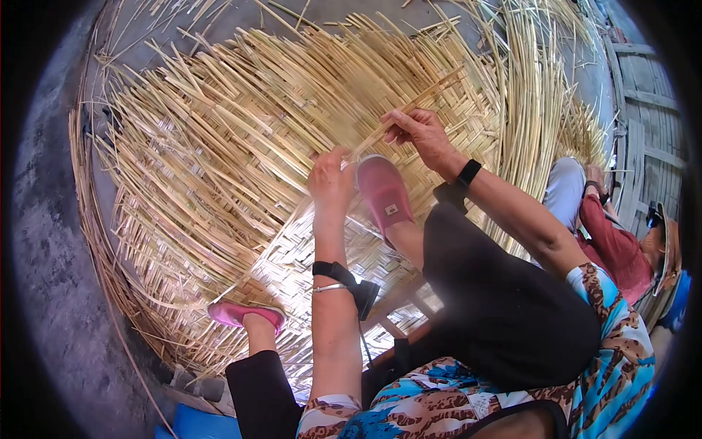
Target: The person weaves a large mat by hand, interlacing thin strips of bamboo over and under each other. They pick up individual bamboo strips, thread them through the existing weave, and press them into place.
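A large woven mat of pale flat reed strips lies on the ground, with many loose strip ends fanning out from its weave. Above its middle, my right hand pinches a pale reed strip, which slants from upper right down toward my left hand. My left hand is closed at the strip's lower end, near the weave; its fingertips are partly blurred. Between and just below the hands, my pink shoe presses on the mat. Black bands circle both wrists.
My other pink shoe rests on the mat's lower left. Long loose reeds lie at the right. Another person in a red top sits at far right, beside wooden slats. Blue plastic shows at bottom left.
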Tool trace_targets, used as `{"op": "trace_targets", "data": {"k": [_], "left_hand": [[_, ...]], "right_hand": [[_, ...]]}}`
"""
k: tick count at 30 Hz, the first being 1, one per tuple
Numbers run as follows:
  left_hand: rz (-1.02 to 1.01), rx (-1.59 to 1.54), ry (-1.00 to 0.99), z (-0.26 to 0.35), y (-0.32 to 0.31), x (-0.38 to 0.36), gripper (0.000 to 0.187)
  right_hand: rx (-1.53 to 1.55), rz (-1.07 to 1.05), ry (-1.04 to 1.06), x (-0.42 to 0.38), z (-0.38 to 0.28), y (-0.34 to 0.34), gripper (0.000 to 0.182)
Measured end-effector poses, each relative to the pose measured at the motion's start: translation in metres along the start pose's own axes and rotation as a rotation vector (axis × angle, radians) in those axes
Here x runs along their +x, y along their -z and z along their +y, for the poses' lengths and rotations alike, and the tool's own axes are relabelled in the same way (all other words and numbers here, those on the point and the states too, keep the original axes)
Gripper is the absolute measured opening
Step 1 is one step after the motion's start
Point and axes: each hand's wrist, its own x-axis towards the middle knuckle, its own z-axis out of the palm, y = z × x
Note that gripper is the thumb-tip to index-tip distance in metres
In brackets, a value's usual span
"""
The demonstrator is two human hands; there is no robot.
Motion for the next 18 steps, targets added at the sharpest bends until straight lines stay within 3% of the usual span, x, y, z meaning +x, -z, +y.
{"op": "trace_targets", "data": {"k": [2, 4, 7, 10, 13, 18], "left_hand": [[-0.009, -0.026, 0.014, -0.002, 0.000, 0.002, 0.026], [-0.108, -0.272, 0.065, -0.003, 0.007, 0.004, 0.028], [-0.176, -0.090, 0.085, 0.014, 0.012, 0.005, 0.029], [0.008, 0.077, 0.045, 0.021, -0.001, 0.001, 0.027], [-0.003, -0.067, 0.064, 0.013, -0.001, 0.001, 0.025], [-0.022, -0.129, -0.097, -0.002, 0.003, 0.001, 0.016]], "right_hand": [[-0.014, -0.013, 0.014, 0.001, 0.000, 0.001, 0.030], [-0.027, -0.017, 0.023, -0.001, -0.001, 0.002, 0.030], [-0.069, -0.033, 0.075, -0.004, -0.004, -0.004, 0.028], [-0.089, -0.038, 0.125, -0.002, -0.008, -0.009, 0.028], [-0.087, -0.035, 0.117, -0.006, -0.012, -0.006, 0.028], [-0.069, -0.077, 0.020, 0.002, -0.009, -0.002, 0.030]]}}
